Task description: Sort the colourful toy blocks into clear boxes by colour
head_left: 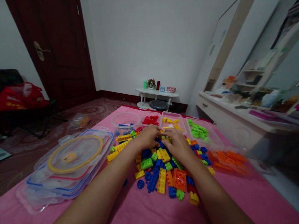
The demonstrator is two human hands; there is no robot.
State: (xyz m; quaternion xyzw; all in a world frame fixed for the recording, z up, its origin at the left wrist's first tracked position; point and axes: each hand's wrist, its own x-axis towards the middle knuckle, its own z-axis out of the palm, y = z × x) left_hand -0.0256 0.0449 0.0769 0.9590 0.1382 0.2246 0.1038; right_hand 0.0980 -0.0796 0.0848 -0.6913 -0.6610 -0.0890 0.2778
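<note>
We have both hands over the far part of a heap of toy building bricks [164, 155], which lies in the middle of a pink cloth [136, 213]. Our left hand [150, 136] is half curled with its fingertips bent down among blue pieces; our right hand [177, 142] is partly open, palm down, its fingers pointing left towards the other hand. The fingertips of both come close together, and we cannot tell whether either hand has hold of a brick.

On the near side of the heap we see a long yellow brick [162, 181], an orange brick [180, 180] to its right and a blue wheel [140, 184] to its left.

Along the far side stand clear containers: a round tub [113, 124] with blue pieces at the left, then a box of red bricks [150, 120], a box of yellow bricks [176, 126] and, to the right, a box of green bricks [198, 130]. Nearer on the right lie orange bricks [230, 162], blurred.

To our left is a stack of clear lids [67, 187], topped by a round lid with a yellow rim [75, 154]. A low white table [160, 92] stands by the far wall.
</note>
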